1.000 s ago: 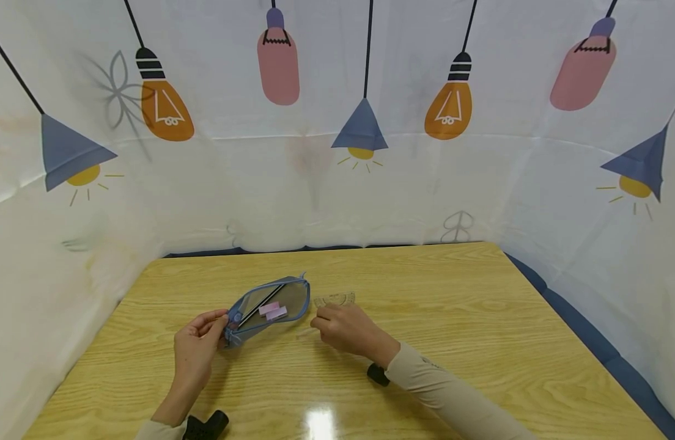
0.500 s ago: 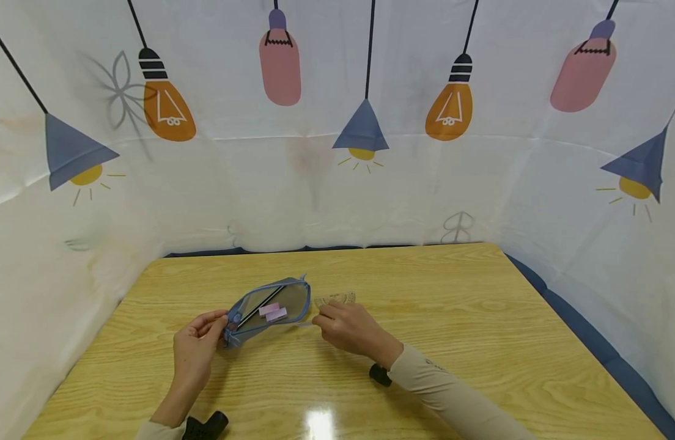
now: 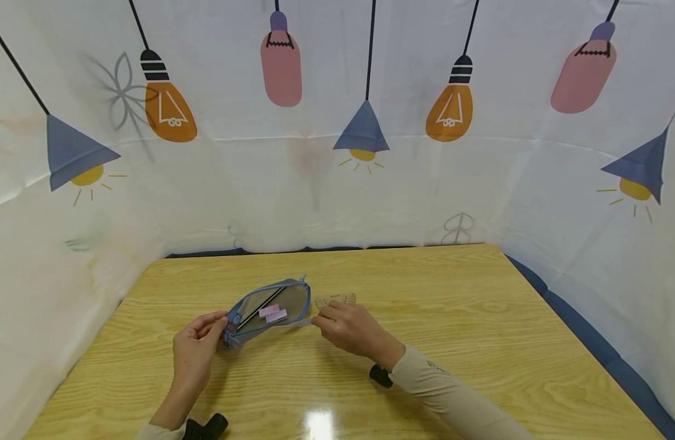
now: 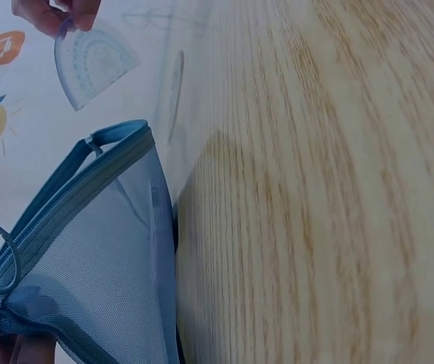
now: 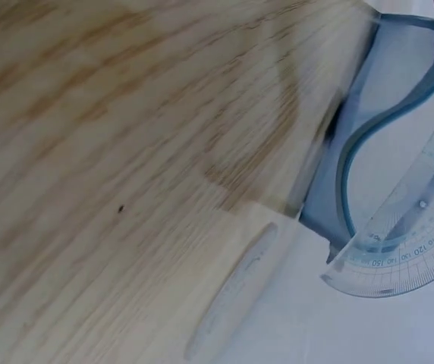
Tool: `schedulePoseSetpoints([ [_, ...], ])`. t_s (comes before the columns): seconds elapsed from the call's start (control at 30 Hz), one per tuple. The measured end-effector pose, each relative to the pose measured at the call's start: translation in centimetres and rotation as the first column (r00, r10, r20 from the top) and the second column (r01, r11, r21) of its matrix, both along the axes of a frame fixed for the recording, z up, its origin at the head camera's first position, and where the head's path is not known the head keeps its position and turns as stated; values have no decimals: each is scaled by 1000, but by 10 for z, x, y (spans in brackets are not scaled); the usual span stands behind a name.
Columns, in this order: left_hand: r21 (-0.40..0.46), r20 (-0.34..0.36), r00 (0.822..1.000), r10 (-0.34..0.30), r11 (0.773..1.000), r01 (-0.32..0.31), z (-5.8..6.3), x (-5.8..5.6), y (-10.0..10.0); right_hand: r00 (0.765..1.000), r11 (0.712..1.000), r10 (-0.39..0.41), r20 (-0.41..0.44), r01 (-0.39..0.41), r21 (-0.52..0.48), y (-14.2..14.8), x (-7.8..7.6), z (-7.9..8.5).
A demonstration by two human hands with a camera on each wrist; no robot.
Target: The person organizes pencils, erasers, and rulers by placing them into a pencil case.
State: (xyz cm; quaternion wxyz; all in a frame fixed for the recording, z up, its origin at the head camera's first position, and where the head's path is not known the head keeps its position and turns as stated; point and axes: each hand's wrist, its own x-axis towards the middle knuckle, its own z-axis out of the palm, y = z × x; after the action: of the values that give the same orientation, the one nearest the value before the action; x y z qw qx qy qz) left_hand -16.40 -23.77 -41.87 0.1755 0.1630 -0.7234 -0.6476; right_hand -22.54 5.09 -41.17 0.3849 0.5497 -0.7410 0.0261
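Observation:
My left hand (image 3: 197,342) pinches the near-left end of a blue mesh zip pouch (image 3: 299,299), which stands with its zip open. Through the mesh show a dark pencil (image 3: 263,304) and two erasers, one pink (image 3: 269,309) and one lilac (image 3: 276,315). By the pouch's right end, my right hand (image 3: 351,330) pinches a clear protractor (image 5: 399,262) with its fingertips; in the left wrist view the protractor (image 4: 95,64) hangs just beyond the pouch mouth. A second clear protractor (image 3: 343,297) lies on the table behind the right hand, partly hidden by it.
The wood-grain table (image 3: 453,305) reaches back to a white curtain (image 3: 315,195) printed with lamps and bulbs, which also closes in both sides. Black wrist devices sit at the left wrist (image 3: 205,426) and under the right wrist (image 3: 380,375).
The protractor in my right hand has lifted slightly, and its clear edge shows more plainly beside the pouch. The right hand has shifted a touch rightward; my left hand and the pouch stay almost still.

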Motion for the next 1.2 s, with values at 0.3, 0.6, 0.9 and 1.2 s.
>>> schedulePoseSetpoints([
  [0.3,-10,-3,1000,8,1000,-8,0,2,1,999,998,45,-10,-46,-42,-2,1,2],
  [0.6,6,-18,1000,10,1000,-10,-1,3,0,993,991,91,-72,-97,-90,-7,-1,2],
  [0.9,14,-20,1000,9,1000,-9,0,4,1,993,989,92,-71,-99,-111,-11,-1,4],
  [1.2,33,-32,999,15,999,-14,1,4,3,991,979,108,-73,-119,-168,-17,-6,3],
])
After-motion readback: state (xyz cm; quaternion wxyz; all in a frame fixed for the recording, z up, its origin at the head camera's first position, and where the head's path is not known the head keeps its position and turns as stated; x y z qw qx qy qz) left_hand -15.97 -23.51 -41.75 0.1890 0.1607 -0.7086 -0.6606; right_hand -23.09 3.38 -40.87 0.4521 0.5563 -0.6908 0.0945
